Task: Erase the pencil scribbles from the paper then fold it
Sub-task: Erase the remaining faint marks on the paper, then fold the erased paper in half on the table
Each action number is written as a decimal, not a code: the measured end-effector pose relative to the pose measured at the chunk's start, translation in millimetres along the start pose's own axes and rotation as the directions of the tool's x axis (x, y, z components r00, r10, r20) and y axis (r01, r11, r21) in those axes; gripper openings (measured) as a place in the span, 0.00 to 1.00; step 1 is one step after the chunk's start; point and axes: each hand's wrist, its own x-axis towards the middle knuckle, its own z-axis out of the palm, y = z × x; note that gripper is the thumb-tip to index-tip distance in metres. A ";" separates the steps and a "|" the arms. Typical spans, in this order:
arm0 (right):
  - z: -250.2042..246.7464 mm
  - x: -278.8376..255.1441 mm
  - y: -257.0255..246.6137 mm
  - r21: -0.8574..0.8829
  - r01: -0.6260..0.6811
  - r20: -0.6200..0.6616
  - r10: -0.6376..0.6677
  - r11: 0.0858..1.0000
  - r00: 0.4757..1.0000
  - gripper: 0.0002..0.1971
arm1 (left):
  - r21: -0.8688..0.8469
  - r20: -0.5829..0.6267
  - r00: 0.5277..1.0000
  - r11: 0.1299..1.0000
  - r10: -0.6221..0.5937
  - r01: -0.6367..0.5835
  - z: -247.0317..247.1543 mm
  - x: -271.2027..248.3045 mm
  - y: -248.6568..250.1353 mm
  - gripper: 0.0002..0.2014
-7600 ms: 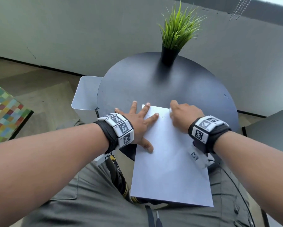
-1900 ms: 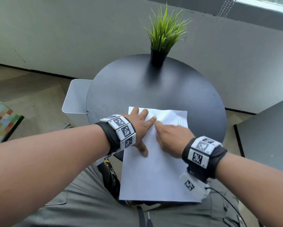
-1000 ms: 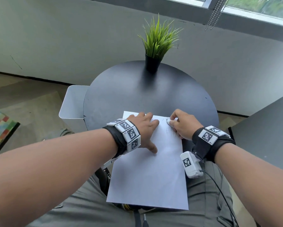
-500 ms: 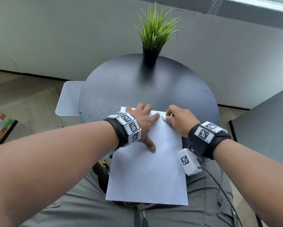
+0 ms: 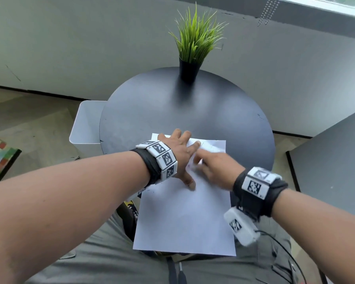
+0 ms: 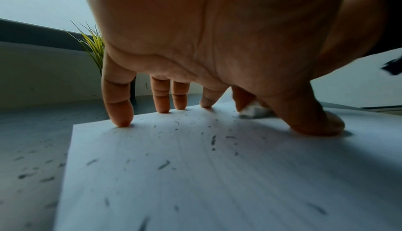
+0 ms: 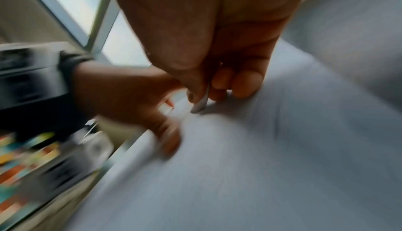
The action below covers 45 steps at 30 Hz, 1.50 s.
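A white sheet of paper [image 5: 184, 218] lies on the round black table [image 5: 164, 111], its near end hanging over my lap. Faint pencil scribbles [image 5: 212, 147] show near its far right corner. My left hand [image 5: 178, 154] presses flat on the far left part of the paper, fingers spread [image 6: 118, 107]. My right hand [image 5: 213, 169] pinches a small white eraser [image 7: 201, 104] against the paper just right of the left thumb; the eraser [image 6: 253, 111] also shows blurred in the left wrist view. Dark eraser crumbs [image 6: 164, 164] lie scattered on the sheet.
A black pot of green grass [image 5: 195, 52] stands at the table's far edge. A white bin [image 5: 86, 130] sits left of the table. A second dark tabletop [image 5: 332, 167] is at the right. A wall runs behind.
My right hand with the eraser has slid from the paper's far edge toward me and leftward, uncovering the far right corner with its scribbles. The left hand stays pressed in place.
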 end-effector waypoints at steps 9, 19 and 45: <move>-1.0 -10.9 2.2 -0.002 0.020 -0.019 -0.020 1.000 1.000 0.08 | -0.003 0.004 1.000 1.000 0.002 -0.002 1.2 -0.7 -0.3 0.67; -9.0 -12.6 11.7 0.020 -0.061 -0.102 0.062 0.998 0.993 0.09 | 0.020 0.029 1.000 1.000 0.001 -0.002 -1.5 -2.4 0.6 0.68; -30.7 -31.2 53.3 0.112 -0.350 -0.251 0.367 0.930 0.896 0.06 | -0.220 -0.093 0.949 0.936 -0.300 0.275 20.3 -29.3 -61.6 0.31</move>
